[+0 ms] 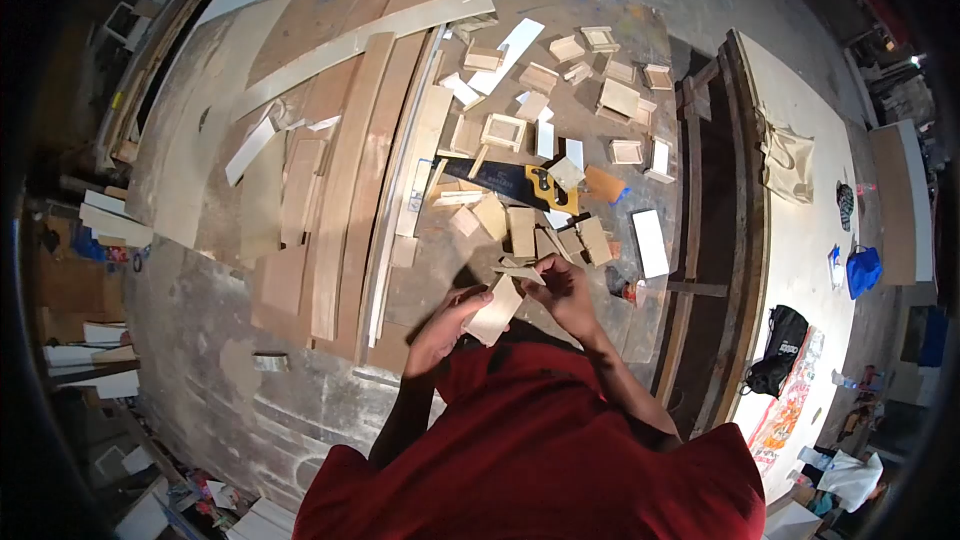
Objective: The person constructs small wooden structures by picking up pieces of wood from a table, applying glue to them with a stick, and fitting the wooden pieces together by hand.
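My left hand [443,328] is closed round a small pale wooden piece [493,313], close to my body at the table's near side. At the upper end of that piece, my right hand [566,296] pinches a thin, light wooden strip [517,271]. The strip lies across or against the larger piece; whether they are joined cannot be made out. Just beyond my hands are loose wooden blocks [521,232]. Farther off lies a handsaw [500,179] with a yellow and black handle.
Long planks [345,180] lie left of the hands. Small box-like wooden parts [503,131] and white pieces [650,243] are scattered ahead. On the right, beyond a dark gap, a pale board [805,270] holds a black bag [786,336] and a beige bag [789,166].
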The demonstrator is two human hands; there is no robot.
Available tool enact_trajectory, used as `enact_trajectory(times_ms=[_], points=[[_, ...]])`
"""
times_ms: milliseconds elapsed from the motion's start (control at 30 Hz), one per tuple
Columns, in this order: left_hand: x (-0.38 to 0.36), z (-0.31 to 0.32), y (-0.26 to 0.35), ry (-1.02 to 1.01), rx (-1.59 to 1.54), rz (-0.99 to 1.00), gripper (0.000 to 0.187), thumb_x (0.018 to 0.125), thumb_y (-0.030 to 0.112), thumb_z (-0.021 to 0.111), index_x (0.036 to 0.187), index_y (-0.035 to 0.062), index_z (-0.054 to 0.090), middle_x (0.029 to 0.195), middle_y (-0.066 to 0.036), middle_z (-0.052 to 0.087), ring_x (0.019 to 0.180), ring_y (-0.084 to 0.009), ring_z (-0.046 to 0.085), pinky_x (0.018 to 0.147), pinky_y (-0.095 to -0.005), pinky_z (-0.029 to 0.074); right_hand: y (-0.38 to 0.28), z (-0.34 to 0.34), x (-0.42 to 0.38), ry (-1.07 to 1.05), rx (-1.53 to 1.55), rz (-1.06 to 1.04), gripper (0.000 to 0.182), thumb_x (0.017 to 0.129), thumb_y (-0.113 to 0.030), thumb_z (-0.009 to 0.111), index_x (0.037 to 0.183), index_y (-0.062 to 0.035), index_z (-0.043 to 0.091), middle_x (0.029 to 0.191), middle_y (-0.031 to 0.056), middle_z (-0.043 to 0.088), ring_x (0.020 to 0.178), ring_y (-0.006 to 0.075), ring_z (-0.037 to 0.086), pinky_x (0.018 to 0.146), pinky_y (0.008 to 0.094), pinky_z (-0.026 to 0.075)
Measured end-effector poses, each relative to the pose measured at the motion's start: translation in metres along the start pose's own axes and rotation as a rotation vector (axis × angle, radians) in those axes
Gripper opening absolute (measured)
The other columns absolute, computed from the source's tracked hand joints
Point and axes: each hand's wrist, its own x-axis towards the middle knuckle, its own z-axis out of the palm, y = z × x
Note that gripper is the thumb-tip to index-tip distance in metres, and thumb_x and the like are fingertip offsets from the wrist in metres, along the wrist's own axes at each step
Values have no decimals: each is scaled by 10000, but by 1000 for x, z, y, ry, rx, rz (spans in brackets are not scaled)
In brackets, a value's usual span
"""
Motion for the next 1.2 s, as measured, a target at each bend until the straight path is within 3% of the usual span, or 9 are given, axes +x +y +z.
enact_trajectory(times_ms=[367, 533, 667, 867, 967, 1033, 1067, 1167, 1200], points=[[23, -35, -9, 31, 99, -65, 464, 977, 375, 617, 1216, -22, 642, 1002, -114, 725, 864, -192, 724, 715, -309, 566, 33, -7, 20, 4, -69, 65, 128, 904, 42, 694, 978, -9, 603, 903, 56, 698, 853, 108, 670, 768, 270, 536], [89, -135, -102, 342, 518, 187, 384, 984, 349, 620, 1120, 0, 703, 978, -109, 733, 826, -226, 677, 772, -360, 534, 120, -44, 49, -30, -832, 16, 296, 808, -267, 793, 928, -34, 657, 789, 130, 718, 746, 278, 719, 650, 373, 549], [97, -145, -85, 528, 849, 148, 312, 972, 325, 602, 1064, 53, 724, 913, -191, 721, 826, -331, 702, 778, -414, 536, 141, -40, 72, -139, -986, 206, 291, 789, -262, 797, 942, -41, 687, 876, 155, 729, 766, 317, 713, 703, 388, 561], [101, -171, -77, 560, 1112, 167, 352, 917, 383, 593, 1058, 93, 734, 960, -213, 719, 903, -418, 684, 806, -496, 544, 137, -19, 133, -190, -1358, 57, 309, 740, -306, 829, 941, -106, 707, 880, 127, 724, 816, 315, 705, 778, 448, 561], [98, -161, -46, 620, 1254, 30, 369, 908, 413, 591, 1102, 135, 740, 974, -188, 725, 905, -410, 689, 830, -500, 545, 125, -11, 180, -47, -1241, -81, 444, 698, -334, 865, 1047, -124, 689, 1091, 136, 701, 1024, 320, 669, 864, 430, 543], [102, -173, -35, 472, 1214, 4, 363, 906, 405, 605, 1116, 141, 738, 980, -183, 726, 924, -406, 687, 842, -496, 543, 121, -10, 209, 98, -1301, -154, 676, 676, -345, 885, 1251, -132, 598, 1377, 158, 557, 1250, 375, 541, 975, 486, 490], [107, -177, -30, 322, 1172, -28, 358, 903, 397, 619, 1131, 147, 736, 986, -178, 726, 943, -402, 684, 854, -491, 541, 118, -12, 219, 40, -1360, -61, 956, 640, -401, 903, 1430, -129, 438, 1529, 181, 381, 1369, 427, 410, 1040, 574, 420], [121, -165, -1, 311, 1187, -74, 362, 891, 387, 649, 1143, 139, 731, 1015, -186, 717, 995, -404, 669, 877, -486, 532, 123, -14, 240, 20, -1403, 13, 1115, 578, -478, 921, 1485, -125, 377, 1541, 195, 356, 1398, 423, 383, 1075, 633, 356], [132, -165, 2, 381, 1198, 158, 334, 886, 306, 678, 1153, 109, 719, 1066, -203, 703, 1023, -411, 654, 892, -481, 524, 128, -17, 246, 0, -1434, 44, 1192, 535, -546, 917, 1502, -128, 360, 1530, 209, 366, 1408, 420, 372, 1073, 645, 350]])
